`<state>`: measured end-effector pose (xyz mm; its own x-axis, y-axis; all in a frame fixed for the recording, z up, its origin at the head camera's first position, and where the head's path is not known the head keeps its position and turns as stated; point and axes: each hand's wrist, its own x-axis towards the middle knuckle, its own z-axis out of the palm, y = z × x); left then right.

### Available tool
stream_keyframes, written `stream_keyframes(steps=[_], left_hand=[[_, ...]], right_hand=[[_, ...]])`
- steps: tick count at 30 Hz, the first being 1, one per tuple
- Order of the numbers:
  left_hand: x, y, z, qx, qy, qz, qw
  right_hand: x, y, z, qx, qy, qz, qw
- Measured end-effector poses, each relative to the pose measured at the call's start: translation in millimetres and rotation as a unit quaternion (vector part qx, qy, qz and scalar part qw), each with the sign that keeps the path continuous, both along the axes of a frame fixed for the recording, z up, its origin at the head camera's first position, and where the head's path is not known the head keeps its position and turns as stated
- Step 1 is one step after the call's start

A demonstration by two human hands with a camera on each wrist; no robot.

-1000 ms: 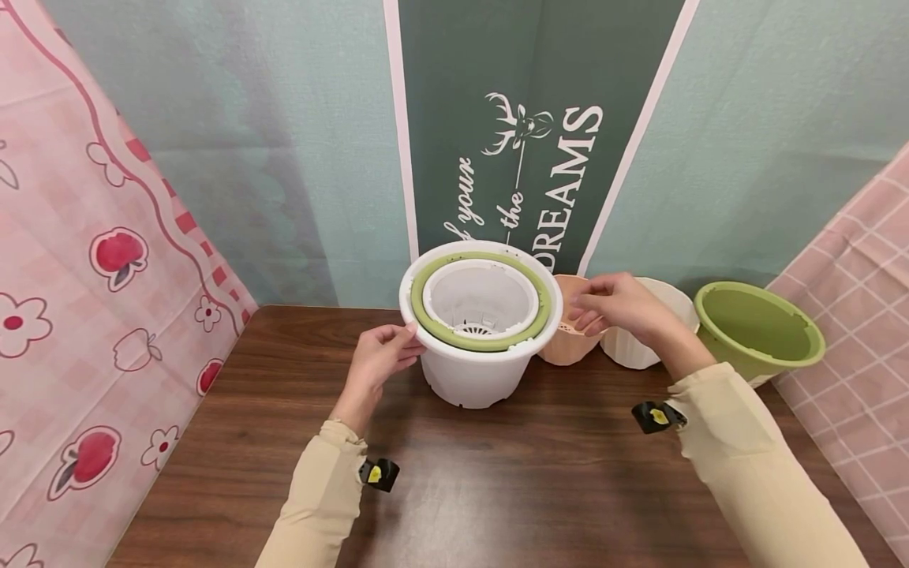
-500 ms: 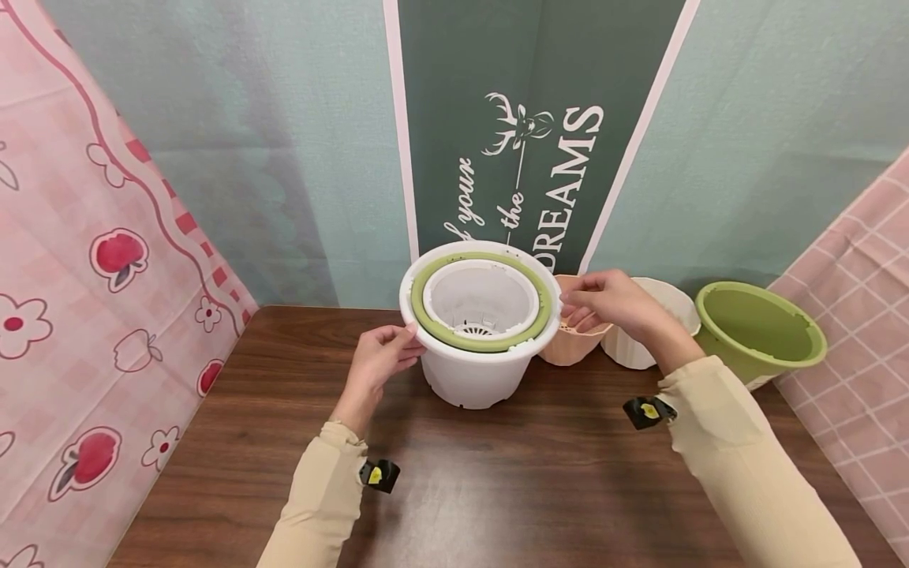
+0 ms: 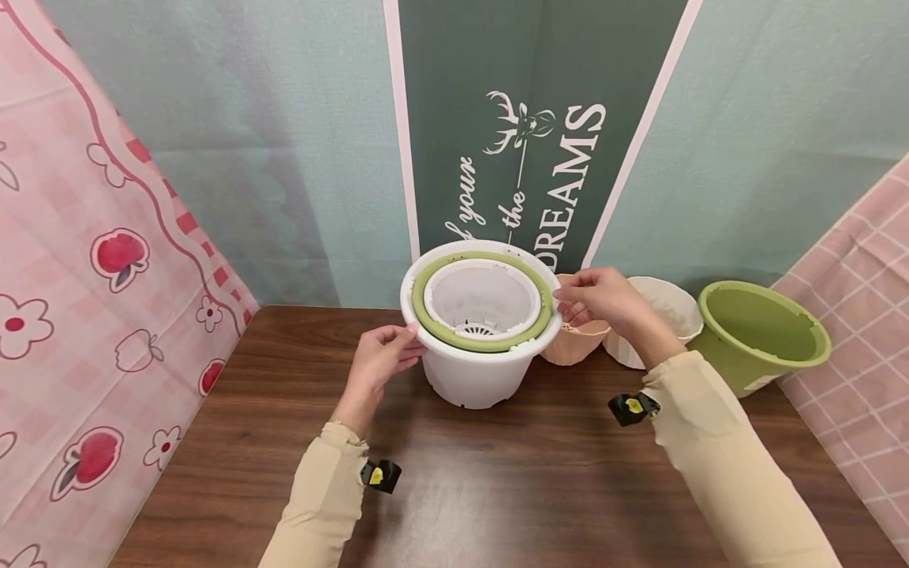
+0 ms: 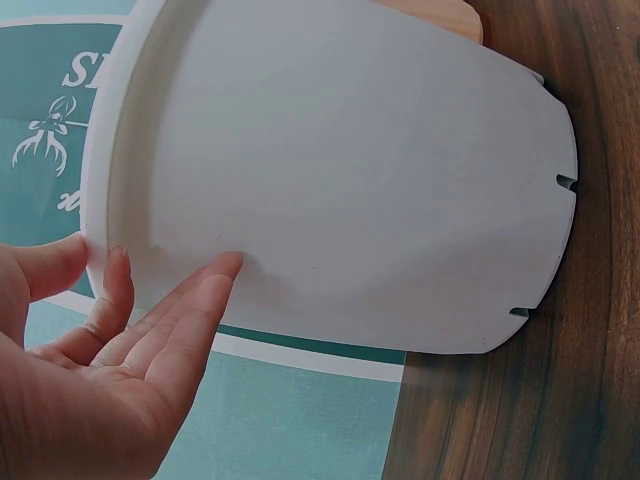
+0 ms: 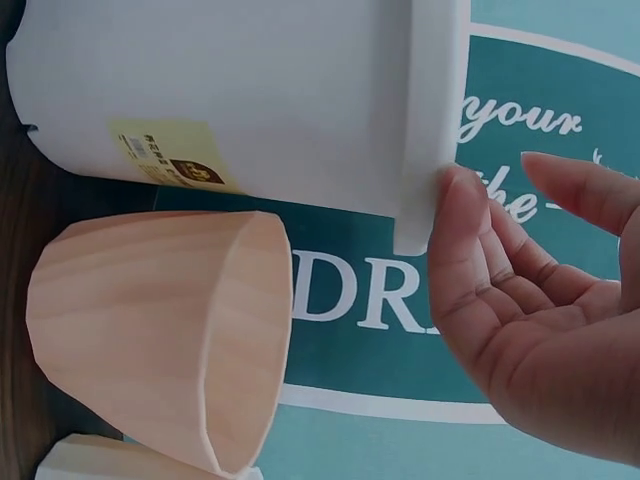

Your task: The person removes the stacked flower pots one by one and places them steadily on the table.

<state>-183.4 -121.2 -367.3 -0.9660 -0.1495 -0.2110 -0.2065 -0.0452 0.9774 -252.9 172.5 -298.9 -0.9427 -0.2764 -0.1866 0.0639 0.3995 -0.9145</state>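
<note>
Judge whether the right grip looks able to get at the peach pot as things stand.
Probably yes: the right grip, at the large white pot's rim, is close, and nothing shows between it and the peach pot.

Through my head camera I read white lettering (image 3: 570, 177), "your", "the" and "DREAMS", on the dark green panel (image 3: 461, 63), with a deer emblem (image 3: 529, 125). Labels on the large white pot (image 3: 474, 380) and green pot (image 3: 735, 359) stay too small for me.

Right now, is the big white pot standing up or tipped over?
Standing up: the big white pot has its bottom on the table and its mouth facing up, with a smaller white pot inside.
</note>
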Motion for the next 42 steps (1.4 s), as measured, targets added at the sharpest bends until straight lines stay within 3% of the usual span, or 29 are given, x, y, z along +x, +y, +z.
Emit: stream_keyframes(steps=[10,15,19,26,34,42], left_hand=[[0.1,0.1,0.2,-0.002,-0.001,0.001,1.0000],[0.4,0.1,0.8,-0.004,-0.003,0.000,1.0000],[0.3,0.0,0.8,-0.004,-0.005,-0.002,1.0000],[-0.5,-0.6,-0.4,-0.003,-0.006,-0.003,1.0000],[-0.9,-1.3,-0.3,-0.004,-0.009,-0.002,1.0000],[-1.3,-1.2,0.1,-0.006,-0.012,-0.002,0.9999]], right_hand=[[-3.4,-4.6,-4.4,0.001,0.015,0.005,0.9999],[-4.9,-4.1,-1.1,-0.008,0.028,0.050,0.9984],[-7.9,-1.9,1.4,0.021,0.044,0.084,0.9953],[-13.6,1.8,4.1,0.062,0.080,0.159,0.9820],[-20.0,0.4,8.7,0.067,0.068,0.236,0.9672],[-21.7,1.3,4.1,0.049,0.029,0.289,0.9556]])
